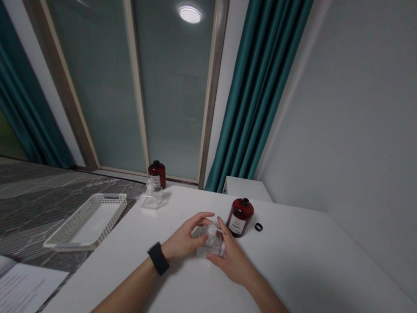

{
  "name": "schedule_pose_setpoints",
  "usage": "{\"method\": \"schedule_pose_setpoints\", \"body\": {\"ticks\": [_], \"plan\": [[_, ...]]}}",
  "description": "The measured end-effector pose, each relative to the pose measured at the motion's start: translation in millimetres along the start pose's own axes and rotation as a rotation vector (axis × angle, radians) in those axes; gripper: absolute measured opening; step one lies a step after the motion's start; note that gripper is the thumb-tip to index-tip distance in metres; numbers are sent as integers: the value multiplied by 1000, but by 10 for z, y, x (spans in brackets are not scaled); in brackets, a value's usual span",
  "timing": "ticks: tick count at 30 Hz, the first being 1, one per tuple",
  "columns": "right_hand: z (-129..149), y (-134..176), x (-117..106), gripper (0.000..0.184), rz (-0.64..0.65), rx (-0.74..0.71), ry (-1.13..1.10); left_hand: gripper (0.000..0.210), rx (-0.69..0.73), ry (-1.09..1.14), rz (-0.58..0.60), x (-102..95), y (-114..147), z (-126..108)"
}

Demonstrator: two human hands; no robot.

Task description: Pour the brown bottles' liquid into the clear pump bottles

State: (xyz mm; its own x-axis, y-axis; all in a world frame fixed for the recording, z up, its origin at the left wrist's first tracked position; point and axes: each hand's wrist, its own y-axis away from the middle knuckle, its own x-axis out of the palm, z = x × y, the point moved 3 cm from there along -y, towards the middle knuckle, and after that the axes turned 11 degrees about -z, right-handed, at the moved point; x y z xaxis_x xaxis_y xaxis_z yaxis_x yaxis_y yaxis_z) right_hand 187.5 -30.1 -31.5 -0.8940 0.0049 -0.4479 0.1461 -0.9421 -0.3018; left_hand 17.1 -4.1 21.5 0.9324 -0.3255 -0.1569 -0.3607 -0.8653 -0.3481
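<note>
A clear, squarish pump bottle (pixel 210 249) with a pale pump head stands on the white table (pixel 187 299) between my hands. My left hand (pixel 186 238), with a dark watch on its wrist, curls its thumb and fingers around the bottle's upper left. From the right, my right hand (pixel 233 257) closes around the bottle's side. Just behind my right hand is a dark red-brown bottle (pixel 242 214) with a white label and a short dark neck. Beside that bottle lies a black ring-shaped cap (pixel 258 227).
At the table's far left corner, another clear pump bottle (pixel 151 200) stands before a second red-brown bottle (pixel 157 171). A white perforated basket (pixel 58 238) and an open book (pixel 22 286) are left of the table. A white cabinet (pixel 246 187) and wall (pixel 373 133) lie beyond.
</note>
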Motion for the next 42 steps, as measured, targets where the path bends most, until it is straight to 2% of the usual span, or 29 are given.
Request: {"method": "schedule_pose_setpoints", "body": {"ticks": [5,8,14,17,20,22,26,29,34,42], "plan": [[41,-1,-18,99,-5,17,13,46,8,-25,-99,-22,-8,23],[41,6,-23,98,-6,34,7,49,21,-35,-114,-32,-11,31],[12,5,-17,98,-36,1,-8,63,-22,18,-53,2,-1,35],[15,2,-15,98,-26,24,-5,64,-25,25,-66,-12,2,34],[14,18,-17,98,-14,38,-11,63,-3,-59,-77,-75,5,25],[18,37,-32,95,-24,26,-22,62,0,-152,-25,-123,12,27],[94,65,-93,81,-73,-68,-30,62,-20,-288,106,-202,27,73],[179,58,-143,68,-152,-145,-29,59,-38,-335,164,-209,29,132],[249,34,-155,52,-307,-167,-1,58,-32,-314,165,-136,26,171],[381,-8,-165,22,-323,-203,50,51,6,-283,192,-50,59,148]]}}
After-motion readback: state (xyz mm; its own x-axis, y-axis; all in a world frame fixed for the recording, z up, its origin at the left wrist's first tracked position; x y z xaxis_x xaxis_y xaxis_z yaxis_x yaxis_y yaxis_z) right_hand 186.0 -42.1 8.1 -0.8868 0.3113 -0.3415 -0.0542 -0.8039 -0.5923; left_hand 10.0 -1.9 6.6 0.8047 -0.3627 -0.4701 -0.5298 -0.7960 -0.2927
